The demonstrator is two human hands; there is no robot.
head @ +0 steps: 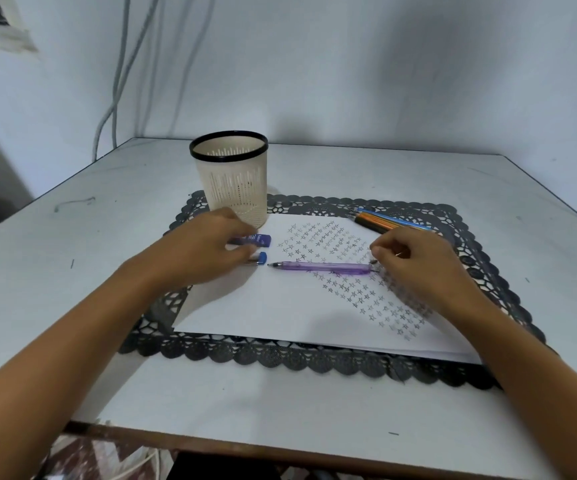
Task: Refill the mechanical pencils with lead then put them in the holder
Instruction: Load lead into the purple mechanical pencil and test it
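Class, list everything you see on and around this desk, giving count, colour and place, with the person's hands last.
pencil holder: one, cream with black rim, placemat's back left
placemat: one, black lace, mid-table
paper sheet: one, white with drawn stars, on the placemat
mechanical pencil: one, clear purple, lying across the paper
lead case: one, blue, near the holder
cap: one, blue, beside the case
pencils: several, orange, blue, black, placemat's back right
table: one, white
cables: grey, on the wall
left hand: at the lead case, blurred
right hand: fingers curled at the pencil's rear end
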